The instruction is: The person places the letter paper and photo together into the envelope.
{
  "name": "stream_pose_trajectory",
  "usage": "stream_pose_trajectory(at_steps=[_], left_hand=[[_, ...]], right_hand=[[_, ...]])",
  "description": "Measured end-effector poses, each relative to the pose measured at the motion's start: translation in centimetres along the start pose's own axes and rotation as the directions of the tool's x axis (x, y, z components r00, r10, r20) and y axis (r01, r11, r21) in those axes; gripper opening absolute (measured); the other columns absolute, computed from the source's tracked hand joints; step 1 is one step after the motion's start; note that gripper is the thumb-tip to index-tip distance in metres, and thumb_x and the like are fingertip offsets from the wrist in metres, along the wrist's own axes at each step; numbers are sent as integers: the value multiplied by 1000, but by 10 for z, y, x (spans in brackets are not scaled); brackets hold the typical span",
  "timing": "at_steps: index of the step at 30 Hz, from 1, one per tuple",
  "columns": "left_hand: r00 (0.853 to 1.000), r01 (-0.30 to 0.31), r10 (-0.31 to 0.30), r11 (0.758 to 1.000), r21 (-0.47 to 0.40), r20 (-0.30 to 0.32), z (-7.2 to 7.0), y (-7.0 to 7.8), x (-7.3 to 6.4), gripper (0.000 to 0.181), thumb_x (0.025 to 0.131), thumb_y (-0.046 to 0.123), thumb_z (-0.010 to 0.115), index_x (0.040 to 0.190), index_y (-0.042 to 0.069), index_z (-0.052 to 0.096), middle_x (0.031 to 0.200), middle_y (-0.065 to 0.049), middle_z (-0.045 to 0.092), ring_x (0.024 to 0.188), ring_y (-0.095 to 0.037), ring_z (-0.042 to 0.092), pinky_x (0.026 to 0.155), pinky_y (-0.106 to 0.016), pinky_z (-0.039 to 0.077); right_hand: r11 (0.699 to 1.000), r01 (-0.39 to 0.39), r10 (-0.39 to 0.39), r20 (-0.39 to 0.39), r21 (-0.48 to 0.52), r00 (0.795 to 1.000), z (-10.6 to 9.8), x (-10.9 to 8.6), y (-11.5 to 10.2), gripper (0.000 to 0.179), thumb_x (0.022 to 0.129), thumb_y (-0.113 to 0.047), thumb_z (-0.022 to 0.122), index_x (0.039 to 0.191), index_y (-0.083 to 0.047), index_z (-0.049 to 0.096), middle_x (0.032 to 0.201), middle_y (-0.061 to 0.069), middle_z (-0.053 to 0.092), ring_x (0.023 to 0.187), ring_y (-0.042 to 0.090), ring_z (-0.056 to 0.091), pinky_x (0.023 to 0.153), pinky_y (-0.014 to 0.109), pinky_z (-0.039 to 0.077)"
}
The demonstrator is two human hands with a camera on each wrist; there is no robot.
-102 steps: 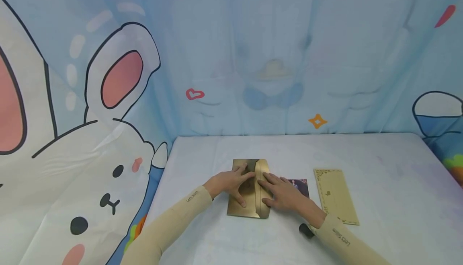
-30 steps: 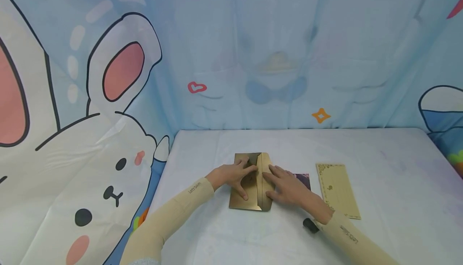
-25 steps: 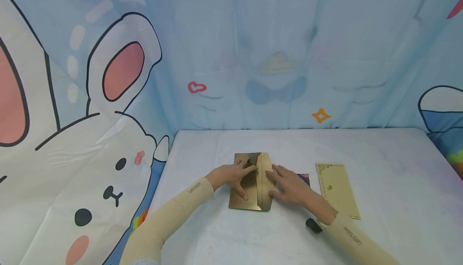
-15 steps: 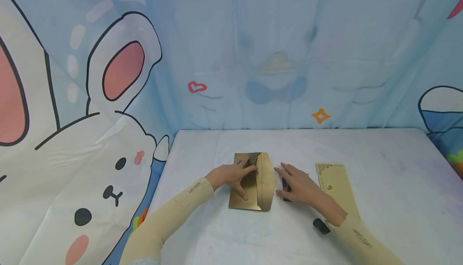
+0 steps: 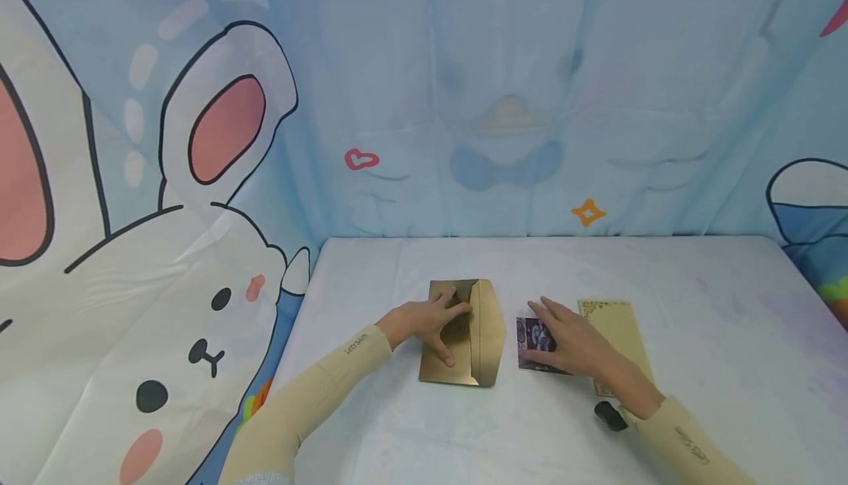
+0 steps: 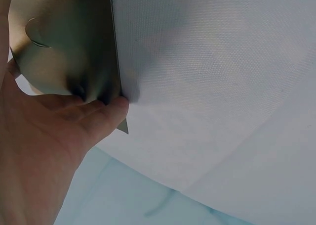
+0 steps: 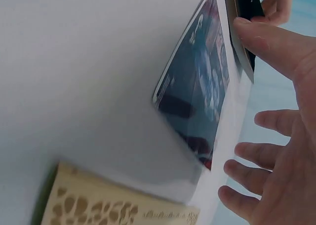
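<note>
Two hands are over the white table [image 5: 384, 426]: the left hand [image 5: 424, 321], spread out, rests on the gold envelope [image 5: 462, 338] near the frame's centre, while the right hand [image 5: 573, 338], loose and grasping nothing, hovers above the dark photo [image 5: 532, 334] just right of centre. That photo looks thin, so a hurried pinch might skid or crease a corner; a low wrist [image 5: 639, 393] could nudge the cream card [image 5: 612, 314].

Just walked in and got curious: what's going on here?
A person is working with paper items on a white table. Their left hand rests, fingers spread, on a gold envelope whose flap lies open. Their right hand is over a photo, not gripping it. Farther right lies a yellowish card, partly hidden by the right arm.
</note>
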State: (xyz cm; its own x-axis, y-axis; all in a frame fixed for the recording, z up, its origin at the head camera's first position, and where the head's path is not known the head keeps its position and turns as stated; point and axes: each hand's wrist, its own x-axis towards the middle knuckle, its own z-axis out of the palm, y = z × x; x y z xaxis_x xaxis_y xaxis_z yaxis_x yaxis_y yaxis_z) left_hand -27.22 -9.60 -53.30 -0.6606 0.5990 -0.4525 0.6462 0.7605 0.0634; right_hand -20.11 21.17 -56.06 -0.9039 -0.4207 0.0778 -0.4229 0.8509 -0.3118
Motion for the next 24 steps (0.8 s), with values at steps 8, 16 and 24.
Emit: stream_pose_trajectory(at_steps=[8, 16, 24], left_hand=[[1000, -5, 5, 1000, -24, -3, -1, 0, -1, 115, 68, 76, 75, 159, 37, 15, 169, -16, 7, 150, -35, 32, 94, -48, 53], [1000, -7, 7, 1000, -31, -5, 0, 0, -1, 115, 69, 76, 75, 159, 37, 15, 169, -16, 6, 150, -35, 32, 94, -48, 53], [1000, -10, 10, 999, -32, -2, 2, 0, 0, 116, 70, 76, 75, 159, 36, 13, 169, -17, 6, 152, -35, 29, 96, -49, 52]], right_hand=[[996, -75, 76, 24, -38, 997, 1, -8, 14, 105, 78, -57, 79, 149, 9, 37, 150, 36, 39, 132, 55, 46, 106, 62, 40], [996, -83, 84, 40, -27, 996, -1, -17, 24, 104, 78, -49, 83, 150, 8, 34, 152, 37, 35, 132, 56, 44, 105, 65, 39], [998, -63, 63, 40, -3, 997, 1, -25, 24, 103, 77, -45, 85, 152, 4, 35, 151, 35, 39, 133, 54, 45, 106, 64, 38]])
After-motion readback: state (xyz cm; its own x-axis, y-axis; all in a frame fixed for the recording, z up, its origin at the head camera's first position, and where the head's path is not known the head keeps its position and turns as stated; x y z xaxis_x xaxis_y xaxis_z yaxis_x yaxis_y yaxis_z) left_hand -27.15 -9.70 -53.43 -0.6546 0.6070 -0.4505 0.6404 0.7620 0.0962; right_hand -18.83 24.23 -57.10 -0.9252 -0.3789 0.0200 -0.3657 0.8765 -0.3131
